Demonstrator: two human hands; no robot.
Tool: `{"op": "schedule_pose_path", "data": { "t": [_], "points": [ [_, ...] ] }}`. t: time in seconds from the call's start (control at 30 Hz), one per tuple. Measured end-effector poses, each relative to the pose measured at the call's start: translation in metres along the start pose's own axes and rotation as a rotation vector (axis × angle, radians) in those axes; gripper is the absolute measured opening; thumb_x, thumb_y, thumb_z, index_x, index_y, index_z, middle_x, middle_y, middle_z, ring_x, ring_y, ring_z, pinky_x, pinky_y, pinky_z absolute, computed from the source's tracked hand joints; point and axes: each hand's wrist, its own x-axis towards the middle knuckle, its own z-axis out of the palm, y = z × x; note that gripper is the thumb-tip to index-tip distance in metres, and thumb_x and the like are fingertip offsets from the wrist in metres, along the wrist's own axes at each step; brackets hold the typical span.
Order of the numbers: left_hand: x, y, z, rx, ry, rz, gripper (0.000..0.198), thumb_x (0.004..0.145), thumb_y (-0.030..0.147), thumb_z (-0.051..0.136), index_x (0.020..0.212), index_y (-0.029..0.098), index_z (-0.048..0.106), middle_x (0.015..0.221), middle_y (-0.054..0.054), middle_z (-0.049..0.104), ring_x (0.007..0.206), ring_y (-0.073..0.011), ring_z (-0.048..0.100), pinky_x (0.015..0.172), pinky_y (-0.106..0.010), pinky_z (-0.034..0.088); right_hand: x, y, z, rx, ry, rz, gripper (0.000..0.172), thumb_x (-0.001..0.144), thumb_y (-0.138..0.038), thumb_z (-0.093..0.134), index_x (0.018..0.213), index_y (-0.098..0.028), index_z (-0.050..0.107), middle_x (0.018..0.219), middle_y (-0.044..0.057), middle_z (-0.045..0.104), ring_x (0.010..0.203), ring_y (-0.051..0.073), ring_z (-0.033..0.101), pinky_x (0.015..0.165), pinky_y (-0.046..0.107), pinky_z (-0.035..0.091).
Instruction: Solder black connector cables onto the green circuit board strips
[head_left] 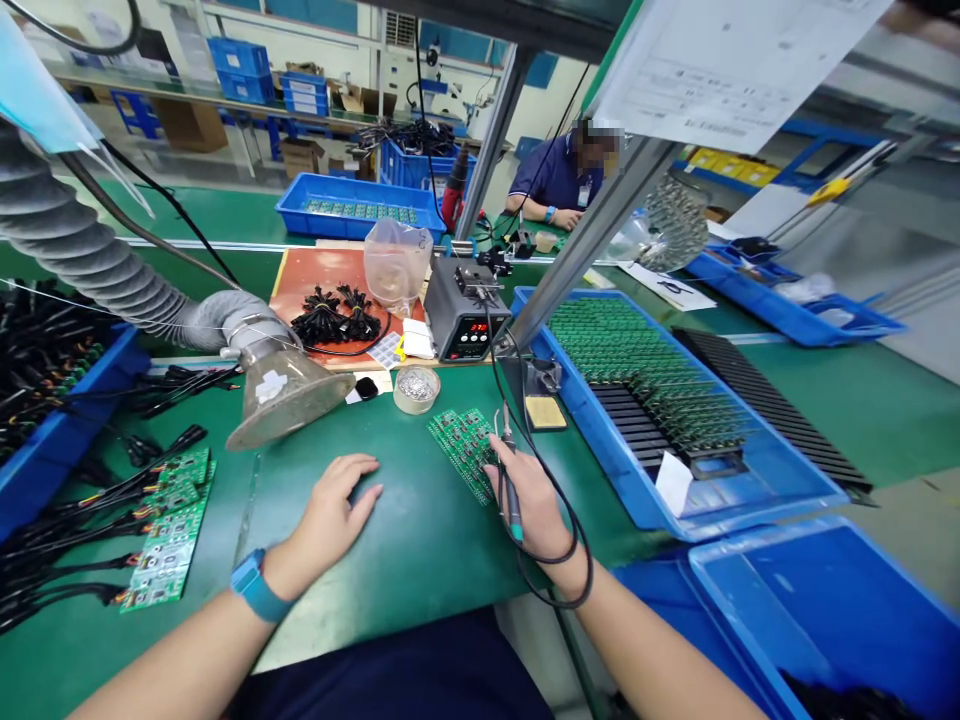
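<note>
My right hand (529,500) is closed around a soldering iron (508,470), tip pointing away from me over a green circuit board panel (465,445) on the green mat. Its black cord loops round my wrist. My left hand (334,510) rests flat on the mat with fingers spread, holding nothing, left of the panel. A blue band sits on my left wrist.
A fume hose with clear hood (285,390) hangs at left. Wired boards (169,530) lie at the left. A soldering station (465,315), tip-cleaner tin (416,388) and iron stand (541,395) sit ahead. Blue trays (750,490) of boards stand right. Another person (562,180) works beyond.
</note>
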Motion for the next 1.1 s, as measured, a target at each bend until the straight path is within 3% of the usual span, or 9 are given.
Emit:
{"op": "schedule_pose_path", "data": {
  "t": [0.1, 0.2, 0.3, 0.4, 0.57, 0.7, 0.87, 0.97, 1.1],
  "points": [
    [0.002, 0.008, 0.009, -0.016, -0.057, 0.050, 0.020, 0.098, 0.026, 0.063, 0.117, 0.021, 0.065, 0.111, -0.009, 0.074, 0.102, -0.0235, 0.069, 0.091, -0.042, 0.059, -0.004, 0.005, -0.010, 0.018, -0.046, -0.002, 0.062, 0.103, -0.015, 0.056, 0.160, -0.027, 0.036, 0.100, 0.009, 0.072, 0.081, 0.024, 0.069, 0.074, 0.039, 0.060],
    [0.005, 0.011, 0.017, -0.035, -0.134, 0.097, 0.021, 0.098, 0.027, 0.062, 0.119, 0.021, 0.065, 0.116, -0.010, 0.073, 0.107, -0.0246, 0.068, 0.094, -0.044, 0.058, -0.013, 0.017, -0.022, 0.007, -0.118, -0.041, 0.057, 0.102, -0.010, 0.050, 0.155, -0.029, 0.043, 0.119, 0.011, 0.072, 0.102, 0.026, 0.071, 0.086, 0.041, 0.061],
    [0.007, 0.010, 0.019, -0.042, -0.169, 0.110, 0.021, 0.098, 0.028, 0.062, 0.118, 0.022, 0.065, 0.119, -0.011, 0.073, 0.109, -0.0254, 0.069, 0.095, -0.044, 0.058, -0.026, 0.030, -0.033, -0.018, -0.206, -0.098, 0.055, 0.096, -0.003, 0.045, 0.147, -0.023, 0.052, 0.130, 0.014, 0.068, 0.126, 0.029, 0.063, 0.097, 0.047, 0.058],
    [0.007, 0.007, 0.016, -0.052, -0.158, 0.095, 0.021, 0.098, 0.030, 0.061, 0.118, 0.024, 0.066, 0.119, -0.010, 0.073, 0.109, -0.0252, 0.070, 0.094, -0.044, 0.059, -0.039, 0.039, -0.040, -0.037, -0.271, -0.114, 0.055, 0.091, 0.000, 0.044, 0.142, -0.018, 0.055, 0.134, 0.018, 0.065, 0.135, 0.031, 0.057, 0.099, 0.049, 0.058],
    [0.003, 0.005, 0.012, -0.057, -0.141, 0.084, 0.019, 0.098, 0.031, 0.061, 0.115, 0.025, 0.067, 0.119, -0.009, 0.073, 0.108, -0.0252, 0.070, 0.093, -0.044, 0.060, -0.045, 0.046, -0.040, -0.076, -0.252, -0.164, 0.046, 0.097, -0.004, 0.046, 0.138, -0.021, 0.058, 0.120, 0.014, 0.071, 0.122, 0.028, 0.066, 0.094, 0.045, 0.060],
    [0.003, 0.007, 0.020, -0.031, -0.147, 0.099, 0.021, 0.098, 0.030, 0.061, 0.117, 0.024, 0.067, 0.122, -0.011, 0.072, 0.111, -0.0269, 0.068, 0.096, -0.047, 0.058, -0.041, 0.049, -0.038, -0.100, -0.213, -0.176, 0.045, 0.098, -0.002, 0.047, 0.138, -0.020, 0.059, 0.114, 0.014, 0.072, 0.113, 0.028, 0.068, 0.091, 0.046, 0.061],
    [0.021, 0.022, 0.040, 0.098, -0.284, 0.108, 0.048, 0.094, 0.027, 0.066, 0.140, 0.023, 0.057, 0.144, -0.016, 0.061, 0.132, -0.0361, 0.055, 0.107, -0.061, 0.048, -0.035, 0.048, -0.038, -0.079, -0.209, -0.228, 0.044, 0.099, -0.003, 0.047, 0.137, -0.019, 0.061, 0.114, 0.015, 0.073, 0.110, 0.029, 0.069, 0.086, 0.045, 0.061],
    [0.038, 0.035, 0.051, 0.172, -0.389, 0.113, 0.063, 0.091, 0.028, 0.071, 0.149, 0.018, 0.048, 0.154, -0.022, 0.050, 0.142, -0.0376, 0.047, 0.113, -0.060, 0.043, -0.033, 0.050, -0.037, -0.087, -0.198, -0.297, 0.042, 0.100, -0.005, 0.046, 0.136, -0.018, 0.062, 0.110, 0.015, 0.073, 0.103, 0.029, 0.070, 0.081, 0.044, 0.061],
    [0.052, 0.043, 0.062, 0.263, -0.429, 0.127, 0.059, 0.094, 0.034, 0.068, 0.147, 0.016, 0.049, 0.156, -0.024, 0.046, 0.147, -0.0382, 0.042, 0.119, -0.056, 0.039, -0.031, 0.058, -0.036, -0.044, -0.152, -0.319, 0.044, 0.100, -0.007, 0.046, 0.139, -0.021, 0.060, 0.083, 0.008, 0.069, 0.074, 0.023, 0.068, 0.065, 0.037, 0.057]
  ]
}}
